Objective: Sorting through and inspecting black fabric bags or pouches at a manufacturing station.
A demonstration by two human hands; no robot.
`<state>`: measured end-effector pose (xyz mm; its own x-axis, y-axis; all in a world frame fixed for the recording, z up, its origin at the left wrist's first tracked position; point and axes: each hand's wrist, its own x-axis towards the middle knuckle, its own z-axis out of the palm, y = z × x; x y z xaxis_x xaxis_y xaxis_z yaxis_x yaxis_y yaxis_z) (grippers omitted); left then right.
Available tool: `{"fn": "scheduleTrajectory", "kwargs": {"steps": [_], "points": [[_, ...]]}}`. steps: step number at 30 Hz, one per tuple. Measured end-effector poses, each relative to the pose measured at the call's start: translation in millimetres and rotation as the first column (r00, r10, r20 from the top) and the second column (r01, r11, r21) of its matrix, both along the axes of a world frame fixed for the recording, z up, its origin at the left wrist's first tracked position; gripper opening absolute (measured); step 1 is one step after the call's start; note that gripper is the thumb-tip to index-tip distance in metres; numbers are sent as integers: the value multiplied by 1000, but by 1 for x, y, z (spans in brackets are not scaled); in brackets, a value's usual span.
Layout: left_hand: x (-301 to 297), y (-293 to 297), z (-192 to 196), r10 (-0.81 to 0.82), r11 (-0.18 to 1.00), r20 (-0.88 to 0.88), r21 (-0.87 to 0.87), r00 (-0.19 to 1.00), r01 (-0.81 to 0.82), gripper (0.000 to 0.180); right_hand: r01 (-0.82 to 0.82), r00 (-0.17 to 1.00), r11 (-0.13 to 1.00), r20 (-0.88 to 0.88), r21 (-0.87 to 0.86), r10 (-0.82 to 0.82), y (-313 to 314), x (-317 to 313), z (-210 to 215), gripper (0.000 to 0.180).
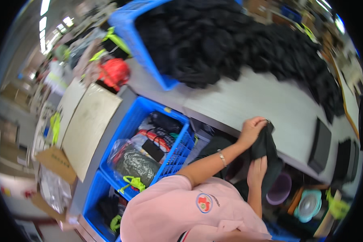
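A piece of black cloth [263,141], perhaps part of a garment, hangs at the table's near edge. My left hand [252,130], with a bracelet at the wrist, pinches its top edge between thumb and fingers. Lower down, my right hand [256,171] grips the same cloth, its fingertips partly hidden by the folds. More dark fabric [274,165] falls below and behind my right hand. A large heap of black garments [230,44] spreads over the far side of the table, partly spilling from a blue crate [143,52].
The grey table [226,97] runs ahead of me. To my left stands a blue basket [175,155] of bagged clothes, with another blue crate [92,201] nearer. Cardboard [90,125] lies beyond them. A purple bucket [279,188] and a turquoise fan [309,205] are low on the right.
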<state>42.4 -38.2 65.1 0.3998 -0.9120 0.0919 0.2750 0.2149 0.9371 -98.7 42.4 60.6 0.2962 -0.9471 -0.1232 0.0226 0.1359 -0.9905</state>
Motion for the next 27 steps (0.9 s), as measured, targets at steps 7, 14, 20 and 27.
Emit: {"fn": "scheduleTrajectory", "kwargs": {"steps": [7,14,20,27], "points": [[31,-17,8,178,984,69,13,982,-180,17,-179,967,982,172,-58,187,42,-63,11,33],[14,-6,-6,160,986,108,38,981,-164,20,-49,908,960,413,275,-72,77,-100,-19,31],[3,20,9,96,987,213,107,972,-120,23,133,986,978,77,163,-147,40,-97,-17,31],[-61,71,40,-80,992,497,-41,864,115,6,154,772,738,-386,-657,-505,-16,-42,35,66]]}}
